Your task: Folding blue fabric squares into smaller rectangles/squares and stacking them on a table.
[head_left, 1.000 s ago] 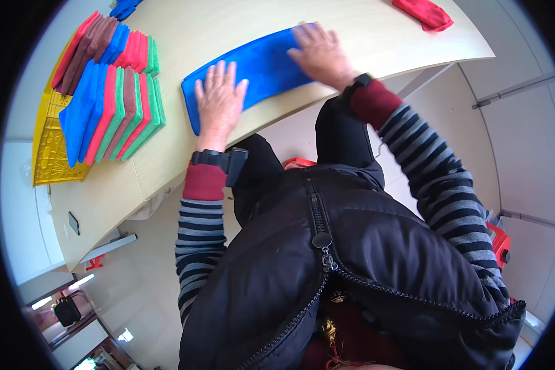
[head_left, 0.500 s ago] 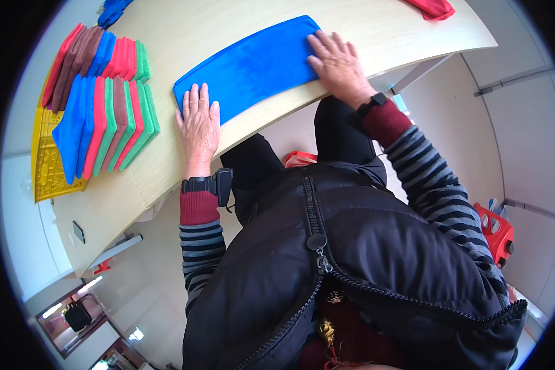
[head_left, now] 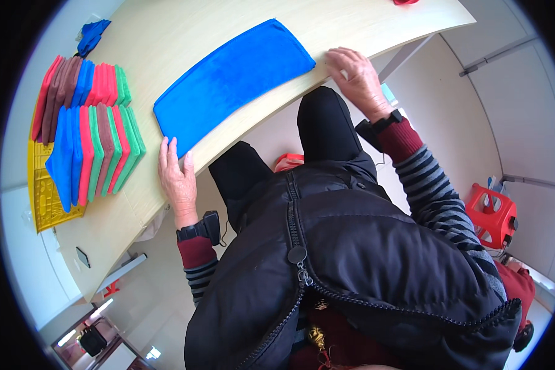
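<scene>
Pale walls and floor, seen from above past a black zipped jacket (head_left: 351,271). Light wooden tabletop (head_left: 185,43) curving across the far part of the view, near edge bowed. Blue cloth (head_left: 234,80) spread flat on it, long and rectangular, reaching from just beside the near edge at the left to the far middle, its near right corner close to the edge. Fanned stack of folded cloths (head_left: 95,139) at the far left of the tabletop, in blue, red, green and brown, overlapping like tiles, lying partly on a yellow patterned mat (head_left: 46,197). Small crumpled blue cloth (head_left: 92,37) further off, well apart from the spread one. Red plastic stool (head_left: 493,213) on the floor at the right. Small dark flat object (head_left: 83,256) near the tabletop's left end.

Left hand (head_left: 177,179) flat on the near edge of the tabletop, fingers (head_left: 166,151) straight and close together, tips touching the near left corner of the blue cloth, holding nothing. Right hand (head_left: 357,80) resting on the tabletop edge just right of the cloth, palm down, fingers slightly spread and bent, gripping nothing. Dark wristbands on both wrists, above red cuffs and striped sleeves.
</scene>
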The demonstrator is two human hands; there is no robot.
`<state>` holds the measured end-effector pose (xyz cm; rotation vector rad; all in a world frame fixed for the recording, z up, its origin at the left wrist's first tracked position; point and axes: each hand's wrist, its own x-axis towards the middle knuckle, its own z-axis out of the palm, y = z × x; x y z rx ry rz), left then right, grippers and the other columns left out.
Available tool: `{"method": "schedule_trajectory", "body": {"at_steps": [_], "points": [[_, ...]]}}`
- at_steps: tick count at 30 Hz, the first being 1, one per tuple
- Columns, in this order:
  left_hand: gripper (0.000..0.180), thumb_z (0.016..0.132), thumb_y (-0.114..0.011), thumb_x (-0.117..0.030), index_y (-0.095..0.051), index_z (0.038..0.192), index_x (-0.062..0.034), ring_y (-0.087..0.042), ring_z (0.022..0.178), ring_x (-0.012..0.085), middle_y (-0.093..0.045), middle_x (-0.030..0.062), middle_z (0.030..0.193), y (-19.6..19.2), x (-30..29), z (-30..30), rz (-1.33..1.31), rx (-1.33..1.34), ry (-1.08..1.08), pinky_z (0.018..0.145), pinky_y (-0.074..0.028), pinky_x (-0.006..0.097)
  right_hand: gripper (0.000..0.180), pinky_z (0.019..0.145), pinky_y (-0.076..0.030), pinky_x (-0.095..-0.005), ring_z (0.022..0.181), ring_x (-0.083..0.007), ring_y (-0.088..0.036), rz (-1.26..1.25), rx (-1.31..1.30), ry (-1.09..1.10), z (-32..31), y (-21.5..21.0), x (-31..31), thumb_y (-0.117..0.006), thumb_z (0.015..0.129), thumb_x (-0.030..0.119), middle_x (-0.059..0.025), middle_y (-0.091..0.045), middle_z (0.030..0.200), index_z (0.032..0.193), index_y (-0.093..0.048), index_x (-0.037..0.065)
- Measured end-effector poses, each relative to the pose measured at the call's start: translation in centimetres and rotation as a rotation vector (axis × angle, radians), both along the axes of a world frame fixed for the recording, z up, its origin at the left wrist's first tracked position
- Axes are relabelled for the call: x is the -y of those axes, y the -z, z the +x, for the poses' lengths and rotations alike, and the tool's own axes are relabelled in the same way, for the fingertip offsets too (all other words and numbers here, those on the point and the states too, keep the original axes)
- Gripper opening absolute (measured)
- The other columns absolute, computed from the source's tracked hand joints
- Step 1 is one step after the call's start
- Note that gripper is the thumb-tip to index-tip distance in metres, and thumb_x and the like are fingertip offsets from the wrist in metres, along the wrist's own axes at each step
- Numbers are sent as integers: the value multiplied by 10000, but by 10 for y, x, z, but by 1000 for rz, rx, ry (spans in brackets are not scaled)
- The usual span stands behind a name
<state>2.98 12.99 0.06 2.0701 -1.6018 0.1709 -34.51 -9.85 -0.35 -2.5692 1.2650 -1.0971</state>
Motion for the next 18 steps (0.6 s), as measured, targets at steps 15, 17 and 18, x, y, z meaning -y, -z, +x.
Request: {"method": "schedule_trajectory", "body": {"at_steps": [15, 17, 18], "points": [[347, 880, -708, -164, -637, 1196, -42, -608, 1082, 353, -650, 150, 1157, -4, 0, 2, -71, 90, -130, 946, -474, 452, 186, 958, -484, -422, 1071, -305, -626, -101, 14, -48, 41, -10, -14, -702, 852, 127, -111, -695, 1028, 1022, -694, 54], [319, 859, -725, -150, -647, 1148, -39, -614, 1018, 327, -658, 134, 1088, -5, 1, 3, -79, 20, -123, 904, -481, 444, 149, 877, -485, -422, 985, -302, -623, -73, -45, 118, 37, -16, -18, -725, 819, 123, -103, -674, 947, 953, -692, 68], [306, 848, -733, -142, -652, 1124, -38, -618, 986, 314, -662, 125, 1053, -4, 5, 2, -88, -27, -98, 883, -485, 440, 149, 877, -485, -422, 985, -302, -623, -75, -45, 114, 39, -16, -19, -725, 819, 123, -103, -674, 947, 953, -692, 68]]}}
